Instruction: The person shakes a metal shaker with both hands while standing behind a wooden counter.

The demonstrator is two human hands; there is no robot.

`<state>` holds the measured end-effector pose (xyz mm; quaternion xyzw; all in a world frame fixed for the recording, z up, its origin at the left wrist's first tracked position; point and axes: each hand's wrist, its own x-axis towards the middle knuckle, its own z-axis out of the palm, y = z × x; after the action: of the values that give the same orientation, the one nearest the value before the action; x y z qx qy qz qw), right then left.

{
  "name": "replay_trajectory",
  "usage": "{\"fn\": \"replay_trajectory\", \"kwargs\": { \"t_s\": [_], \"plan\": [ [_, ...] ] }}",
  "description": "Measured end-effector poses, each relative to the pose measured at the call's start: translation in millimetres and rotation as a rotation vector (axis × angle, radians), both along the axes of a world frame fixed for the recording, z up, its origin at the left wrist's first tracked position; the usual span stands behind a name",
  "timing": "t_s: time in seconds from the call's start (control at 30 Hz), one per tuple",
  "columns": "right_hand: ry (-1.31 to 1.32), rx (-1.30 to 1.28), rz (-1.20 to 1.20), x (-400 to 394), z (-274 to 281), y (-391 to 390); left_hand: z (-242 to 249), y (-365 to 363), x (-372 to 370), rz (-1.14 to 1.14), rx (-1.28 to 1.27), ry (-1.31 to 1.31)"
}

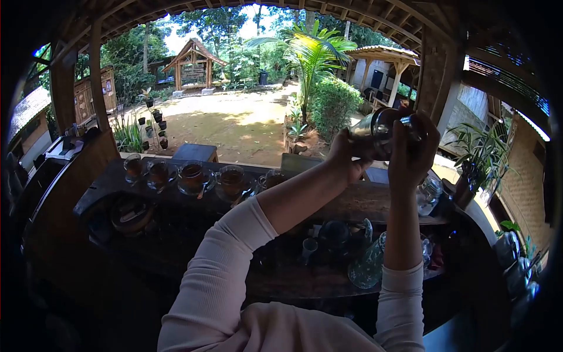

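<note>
A glass jar [368, 130] is raised above the counter and tilted on its side, with dark contents or shadow inside. My left hand [348, 157] is closed around its left end from below. My right hand [417, 144] grips the other end, near a shiny rim. Whether the lid is on cannot be made out. Below and to the left, several glass cups of brown drink [192, 174] stand on saucers in a row along the dark counter [358, 205], some with spoons. One cup [271, 178] is partly hidden behind my left forearm.
A green patterned pitcher-like vessel [366, 265] stands on the lower shelf, partly behind my right forearm. A small glass [309, 249] is left of it. Another glass jar [428, 195] sits at the counter's right end, near a potted plant [472, 161]. A round tray-like item [132, 218] lies left.
</note>
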<state>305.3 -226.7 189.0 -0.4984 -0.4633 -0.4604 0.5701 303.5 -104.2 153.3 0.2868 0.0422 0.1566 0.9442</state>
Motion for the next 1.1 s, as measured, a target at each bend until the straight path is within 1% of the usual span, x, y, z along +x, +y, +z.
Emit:
{"fn": "replay_trajectory", "kwargs": {
  "t_s": [0.07,0.1,0.13,0.17,0.2,0.23,0.27,0.33,0.37,0.4,0.43,0.47,0.5,0.53,0.57,0.6,0.67,0.73,0.77,0.8,0.83,0.87,0.9,0.93,1.0,1.03,1.07,1.1],
  "plan": [
    [-0.216,0.110,-0.061,-1,-16,-1,15,-17,-43,-0.056,-0.164,-0.113],
    [-0.546,0.098,0.132,-28,-3,-3,-6,3,-25,-0.222,-0.050,-0.384],
    [-0.680,-0.012,0.174,-58,1,-12,-3,0,-49,-0.203,-0.058,-0.369],
    [-0.836,-0.022,0.190,-69,-10,-21,16,-12,-92,-0.151,0.072,-0.396],
    [-1.099,0.232,0.222,-69,-15,-9,31,-16,-120,-0.101,0.208,-0.427],
    [-0.799,0.397,0.261,-52,-47,22,35,-13,-129,-0.135,0.145,-0.436],
    [-0.490,0.544,0.289,-39,-77,48,30,-3,-124,-0.127,0.142,-0.427],
    [-0.736,0.005,0.312,-54,-13,27,3,37,-85,-0.305,0.003,-0.553],
    [-0.376,-0.095,0.274,-42,-13,48,-30,65,-57,-0.132,0.005,-0.417],
    [-0.015,-0.196,0.228,-41,-16,64,-35,67,-59,0.113,-0.152,-0.095],
    [-0.008,-0.201,0.231,-44,-21,66,-48,71,-63,0.103,-0.122,-0.123],
    [-0.157,-0.168,0.360,-47,-22,71,-56,78,-69,0.094,-0.077,-0.161],
    [-0.316,-0.132,0.487,-57,-18,78,-49,78,-86,-0.053,-0.085,-0.353],
    [-0.535,-0.149,0.503,-89,-6,70,-39,73,-111,-0.203,-0.102,-0.533],
    [-0.699,-0.264,0.440,-115,-3,47,-25,73,-136,-0.457,-0.153,-0.501],
    [-0.703,-0.259,0.446,-114,-2,55,-25,77,-149,-0.440,-0.124,-0.488],
    [-0.711,-0.227,0.517,-106,-3,81,-23,83,-163,-0.379,-0.116,-0.642],
    [-0.700,-0.195,0.596,-100,-13,112,-50,118,-135,-0.207,-0.182,-0.597],
    [-0.336,-0.268,0.595,-95,-23,133,-68,142,-117,-0.155,-0.234,-0.562],
    [0.029,-0.337,0.577,-93,-31,148,-73,141,-125,-0.140,-0.242,-0.556],
    [0.105,-0.272,0.590,-105,-30,150,-70,137,-136,-0.025,-0.264,-0.442],
    [0.100,-0.268,0.604,-119,-25,144,-64,136,-145,0.089,-0.280,-0.336],
    [-0.294,-0.223,0.610,-137,-17,131,-60,137,-167,-0.125,-0.225,-0.608],
    [-0.675,-0.166,0.598,-149,-15,125,-52,139,-190,-0.189,-0.171,-0.519],
    [-0.618,-0.189,0.628,-157,-24,136,-44,136,-222,-0.142,-0.033,-0.578],
    [-0.571,-0.223,0.647,-160,-29,140,-45,137,-231,-0.074,-0.034,-0.551],
    [-0.518,-0.256,0.660,-162,-36,145,-50,143,-232,-0.067,-0.032,-0.543],
    [-0.465,-0.286,0.667,-162,-43,150,-63,156,-225,-0.028,-0.168,-0.550]
  ]
}}
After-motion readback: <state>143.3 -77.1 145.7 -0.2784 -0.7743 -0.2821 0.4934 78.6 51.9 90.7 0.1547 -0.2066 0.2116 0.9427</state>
